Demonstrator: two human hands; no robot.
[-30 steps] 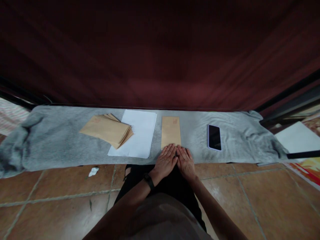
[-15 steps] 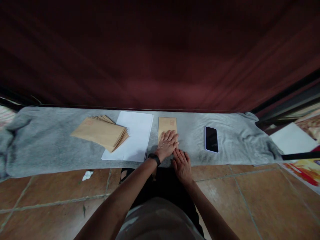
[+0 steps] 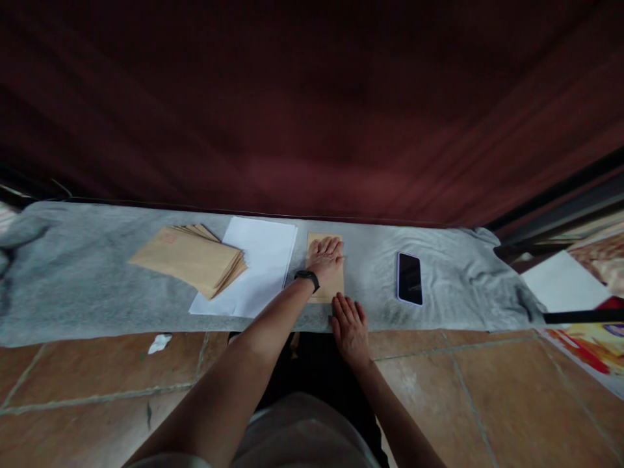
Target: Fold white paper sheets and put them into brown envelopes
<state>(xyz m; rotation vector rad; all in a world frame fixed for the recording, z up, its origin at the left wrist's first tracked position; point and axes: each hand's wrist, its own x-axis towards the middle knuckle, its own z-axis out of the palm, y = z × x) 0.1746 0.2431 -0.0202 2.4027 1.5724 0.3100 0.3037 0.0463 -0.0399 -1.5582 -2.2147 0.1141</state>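
On the flat rectangular brown paper envelope (image 3: 332,285), left hand (image 3: 325,255) lay spread, right hand (image 3: 351,330) likewise at near-right corner; seemed light, creasable, best edge-gripped.

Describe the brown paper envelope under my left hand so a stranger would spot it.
Find the long grey cloth in front of the dark red fabric. Near its middle, between the white paper sheets and the lilac-edged, black-screened phone, lies the rectangular brown paper envelope. Unlike the fanned brown envelopes, it lies partly under the left hand.
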